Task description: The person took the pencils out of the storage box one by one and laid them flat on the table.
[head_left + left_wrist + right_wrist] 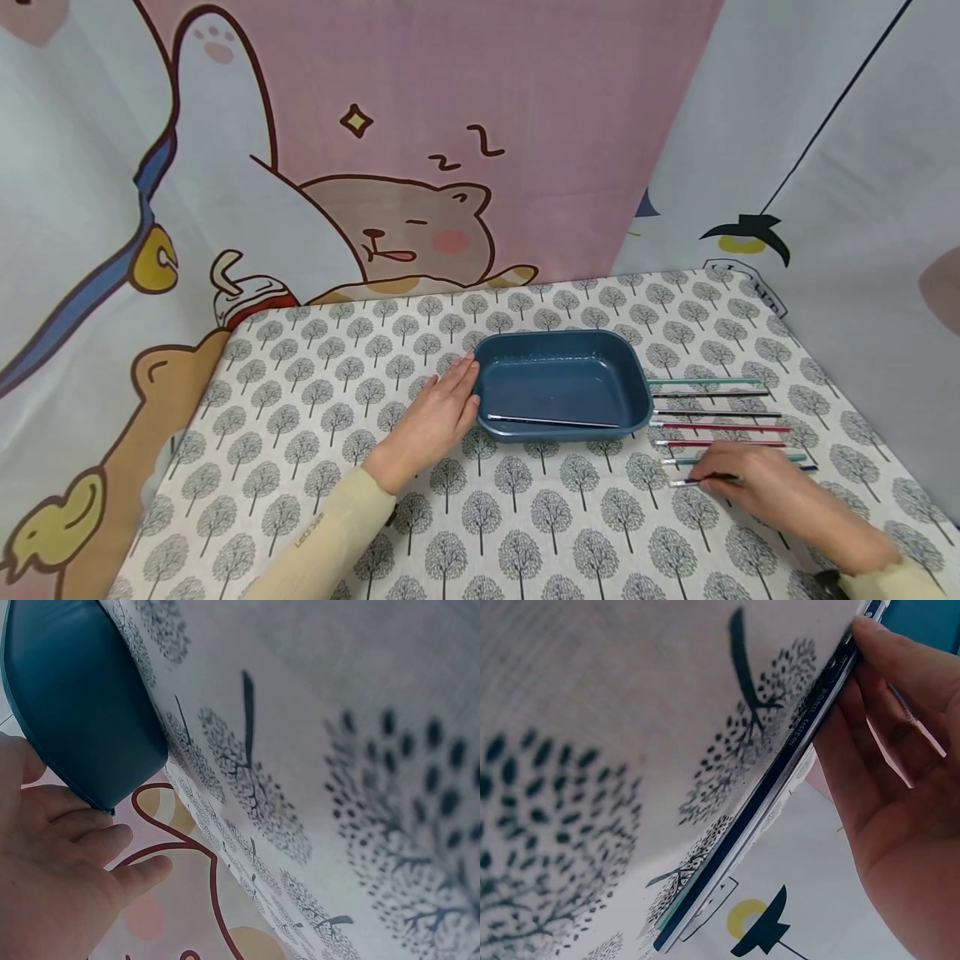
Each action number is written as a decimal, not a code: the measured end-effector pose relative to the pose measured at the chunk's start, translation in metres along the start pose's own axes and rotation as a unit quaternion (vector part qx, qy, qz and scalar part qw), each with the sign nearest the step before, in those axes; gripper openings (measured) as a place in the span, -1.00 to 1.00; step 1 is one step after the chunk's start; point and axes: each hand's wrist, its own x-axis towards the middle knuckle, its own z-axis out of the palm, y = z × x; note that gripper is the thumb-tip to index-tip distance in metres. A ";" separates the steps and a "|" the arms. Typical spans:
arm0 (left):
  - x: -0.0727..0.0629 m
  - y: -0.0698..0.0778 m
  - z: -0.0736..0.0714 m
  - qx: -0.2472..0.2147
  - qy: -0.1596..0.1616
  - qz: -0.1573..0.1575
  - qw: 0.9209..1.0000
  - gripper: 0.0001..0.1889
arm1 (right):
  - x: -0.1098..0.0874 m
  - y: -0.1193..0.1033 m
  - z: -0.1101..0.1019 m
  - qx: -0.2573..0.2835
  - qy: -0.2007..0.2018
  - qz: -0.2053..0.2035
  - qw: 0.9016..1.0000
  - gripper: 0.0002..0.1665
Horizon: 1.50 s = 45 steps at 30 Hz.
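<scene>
A dark blue pencil (681, 482) lies nearest the front of a row of pencils, and my right hand (761, 483) pinches it between thumb and fingers. White lettering shows on the barrel of this pencil (780, 761) in the right wrist view, close along the cloth. My left hand (435, 408) rests against the left side of a blue rectangular basin (562, 435), its fingers (105, 844) loosely extended at the rim. Inside the basin, along its near side, lies one dark pencil (555, 422).
Behind the held pencil, several others lie roughly parallel right of the basin: a teal pencil (705, 381), black ones (720, 413), red ones (723, 428) and another teal pencil (678, 461). A tree-print cloth (337, 467) covers the table. Cartoon-print curtains (585, 125) hang behind it.
</scene>
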 end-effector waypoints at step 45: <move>0.001 0.000 0.000 0.006 -0.004 -0.002 1.000 -0.40 | 0.045 -0.045 -0.042 -0.029 0.068 0.038 0.997 -0.46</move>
